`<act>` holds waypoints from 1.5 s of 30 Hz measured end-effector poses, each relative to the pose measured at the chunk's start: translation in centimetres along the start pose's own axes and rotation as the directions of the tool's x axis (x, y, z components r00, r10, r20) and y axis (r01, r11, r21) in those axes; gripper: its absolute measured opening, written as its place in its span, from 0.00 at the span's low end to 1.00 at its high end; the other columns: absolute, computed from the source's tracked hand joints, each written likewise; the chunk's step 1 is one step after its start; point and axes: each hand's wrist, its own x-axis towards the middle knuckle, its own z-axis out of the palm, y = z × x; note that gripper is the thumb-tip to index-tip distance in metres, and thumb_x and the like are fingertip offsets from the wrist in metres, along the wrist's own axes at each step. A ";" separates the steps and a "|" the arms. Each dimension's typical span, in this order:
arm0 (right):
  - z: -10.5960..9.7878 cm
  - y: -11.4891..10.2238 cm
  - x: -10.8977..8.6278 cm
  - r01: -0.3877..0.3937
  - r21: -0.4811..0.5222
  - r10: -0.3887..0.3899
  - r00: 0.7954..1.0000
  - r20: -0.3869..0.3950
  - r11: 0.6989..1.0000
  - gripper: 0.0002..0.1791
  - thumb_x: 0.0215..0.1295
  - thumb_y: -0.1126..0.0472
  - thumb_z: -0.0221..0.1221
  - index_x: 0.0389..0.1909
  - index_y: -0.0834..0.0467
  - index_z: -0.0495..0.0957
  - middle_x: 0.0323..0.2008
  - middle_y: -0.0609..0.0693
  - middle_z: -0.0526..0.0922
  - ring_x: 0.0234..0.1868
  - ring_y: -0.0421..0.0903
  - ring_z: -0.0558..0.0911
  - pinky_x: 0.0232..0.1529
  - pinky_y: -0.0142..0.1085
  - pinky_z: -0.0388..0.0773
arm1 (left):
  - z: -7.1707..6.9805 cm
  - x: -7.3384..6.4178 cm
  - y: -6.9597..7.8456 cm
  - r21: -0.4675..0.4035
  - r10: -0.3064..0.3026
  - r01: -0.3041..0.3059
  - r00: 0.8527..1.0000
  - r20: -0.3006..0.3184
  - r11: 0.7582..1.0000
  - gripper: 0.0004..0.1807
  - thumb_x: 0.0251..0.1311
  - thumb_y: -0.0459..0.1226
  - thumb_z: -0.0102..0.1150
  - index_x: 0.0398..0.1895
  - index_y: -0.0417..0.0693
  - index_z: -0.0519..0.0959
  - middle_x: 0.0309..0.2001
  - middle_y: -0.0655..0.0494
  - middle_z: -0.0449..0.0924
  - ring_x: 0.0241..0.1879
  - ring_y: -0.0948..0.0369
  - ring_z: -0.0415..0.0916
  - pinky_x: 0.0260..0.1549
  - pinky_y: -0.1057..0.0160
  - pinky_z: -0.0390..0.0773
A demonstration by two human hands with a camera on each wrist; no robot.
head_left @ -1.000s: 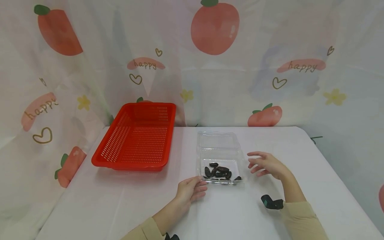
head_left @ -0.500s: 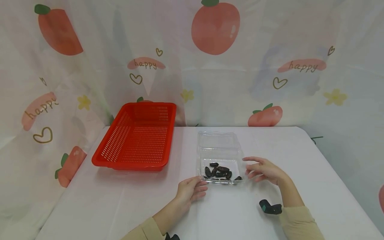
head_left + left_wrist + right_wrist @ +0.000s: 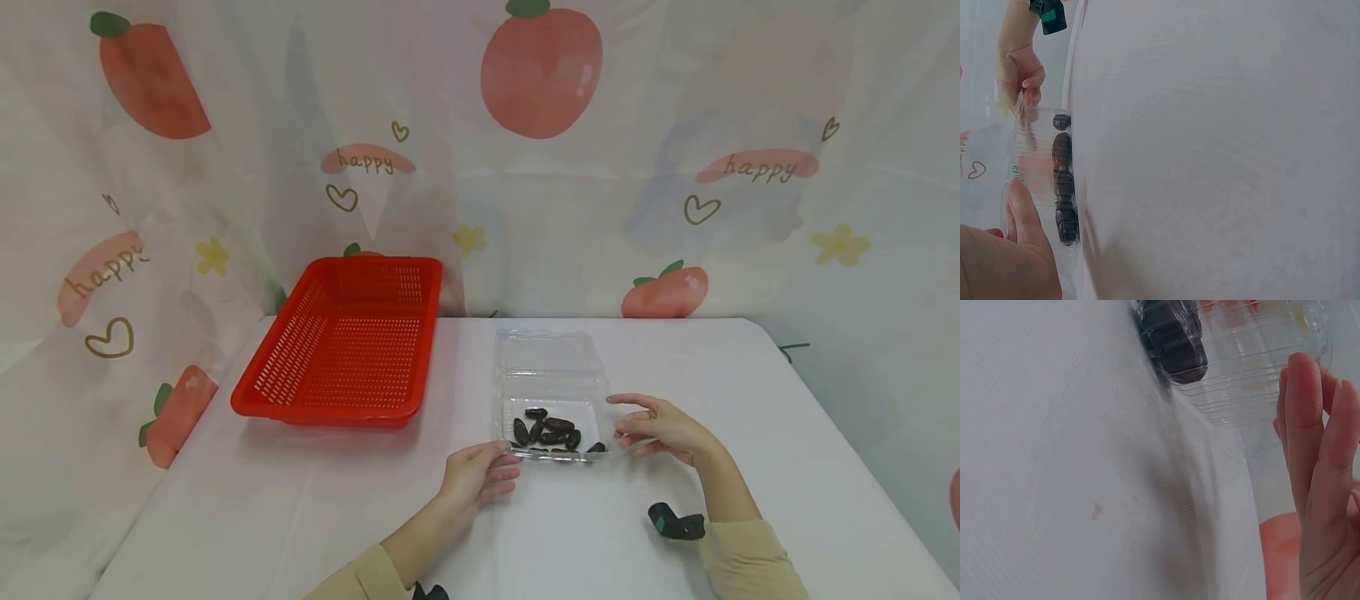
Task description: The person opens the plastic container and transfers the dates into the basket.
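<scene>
A clear plastic clamshell box (image 3: 551, 383) stands on the table with its lid raised at the back. Several dark, glossy dates (image 3: 557, 423) lie in its base. My left hand (image 3: 472, 479) pinches the front left corner at the rim, its other fingers loose in front of the box. In the left wrist view the thumb (image 3: 1024, 209) lies along the clear wall. At the right side is my right hand (image 3: 663, 429), its index fingertip right at the rim and the other fingers loosely bent. The right wrist view shows fairly straight fingers (image 3: 1305, 406) beside the clear wall.
A red perforated plastic basket (image 3: 352, 358) stands left of the box, near the table's back edge. White cloth covers the table (image 3: 570, 533). A fruit-printed curtain (image 3: 540, 200) hangs behind it. A black wrist device (image 3: 675, 522) sits by the right sleeve.
My right hand has moved left and slightly toward me, up to the box's right rim. The left hand, the box and the basket have stayed in place.
</scene>
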 end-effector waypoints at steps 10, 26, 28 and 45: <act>-0.1 0.1 0.1 -0.002 -0.018 0.002 1.000 -0.010 1.000 0.34 0.60 0.58 0.59 0.64 0.63 0.56 0.33 0.49 0.83 0.31 0.42 0.82 0.30 0.35 0.78 | -0.6 1.1 1.2 0.381 0.257 -0.239 0.966 0.004 0.893 0.15 0.56 0.37 0.56 0.44 0.37 0.73 0.32 0.48 0.80 0.23 0.58 0.79 0.25 0.63 0.78; 0.1 -0.3 -0.2 0.012 -0.040 -0.011 1.000 0.011 0.999 0.35 0.60 0.58 0.59 0.65 0.64 0.55 0.31 0.49 0.82 0.29 0.42 0.81 0.29 0.35 0.78 | 0.7 3.9 3.8 0.875 0.576 -0.414 0.663 0.479 -0.252 0.20 0.58 0.45 0.54 0.54 0.55 0.73 0.44 0.58 0.75 0.45 0.59 0.68 0.46 0.58 0.67; 0.1 -0.3 -0.2 0.013 -0.038 -0.013 1.000 0.014 0.999 0.35 0.60 0.59 0.59 0.65 0.64 0.55 0.31 0.49 0.82 0.29 0.42 0.81 0.29 0.35 0.78 | 0.9 4.4 4.1 0.852 0.568 -0.404 0.636 0.523 -0.332 0.19 0.57 0.45 0.55 0.53 0.56 0.74 0.44 0.59 0.75 0.44 0.59 0.68 0.46 0.58 0.66; 0.2 -0.5 -0.5 0.027 -0.035 -0.026 1.000 0.013 0.999 0.35 0.61 0.59 0.58 0.65 0.65 0.54 0.32 0.48 0.83 0.31 0.42 0.82 0.30 0.36 0.79 | 3.2 7.8 4.1 0.653 0.390 -0.335 0.589 0.708 -0.679 0.13 0.54 0.47 0.57 0.43 0.61 0.75 0.42 0.64 0.72 0.44 0.63 0.68 0.46 0.63 0.65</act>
